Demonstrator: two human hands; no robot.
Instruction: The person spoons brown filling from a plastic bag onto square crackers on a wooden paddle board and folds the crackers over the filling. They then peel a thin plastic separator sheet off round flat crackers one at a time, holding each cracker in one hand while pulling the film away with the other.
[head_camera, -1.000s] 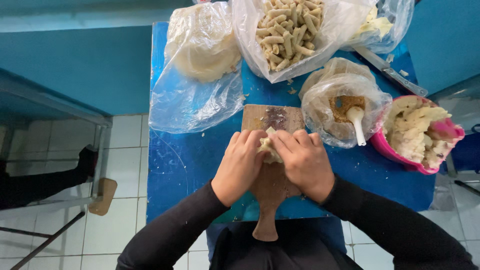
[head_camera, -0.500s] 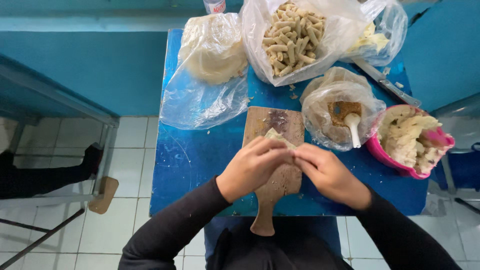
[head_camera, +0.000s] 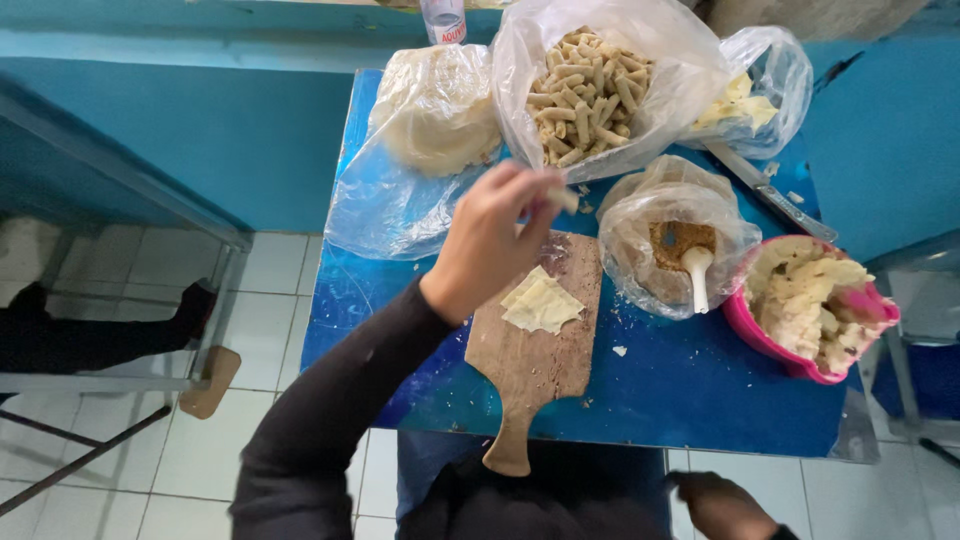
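The left hand (head_camera: 495, 240) is raised over the far end of the wooden cutting board (head_camera: 535, 350), its fingertips pinched shut on a small pale rolled piece (head_camera: 566, 198), holding it just short of the big clear bag of finished rolls (head_camera: 590, 90). That bag, beyond the board, is already well filled with tan, finger-shaped rolls, so a good batch looks done. On the board itself lie a couple of thin, pale wrapper sheets (head_camera: 541, 303), flat and unfilled, so as I judge it more rolling is left.

Beside the board, toward the person's right, a clear bag holds a brownish filling (head_camera: 680, 243) with a white spoon (head_camera: 697, 272) standing in it. Further from the board on that side sits a pink bowl (head_camera: 765, 345) heaped with pale scraps or strips; there is plenty of it left. Beyond the board on the other side, a clear bag holds a large mound of pale dough (head_camera: 435, 110), and at the far corner another bag holds yellowish pieces (head_camera: 745, 100). A knife (head_camera: 765, 190) lies between that bag and the pink bowl. All of it rests on the blue bench (head_camera: 690, 390).

The right hand (head_camera: 722, 505) hangs low, below the near edge of the bench and well away from the board; I cannot tell whether its grip is closed or loose.
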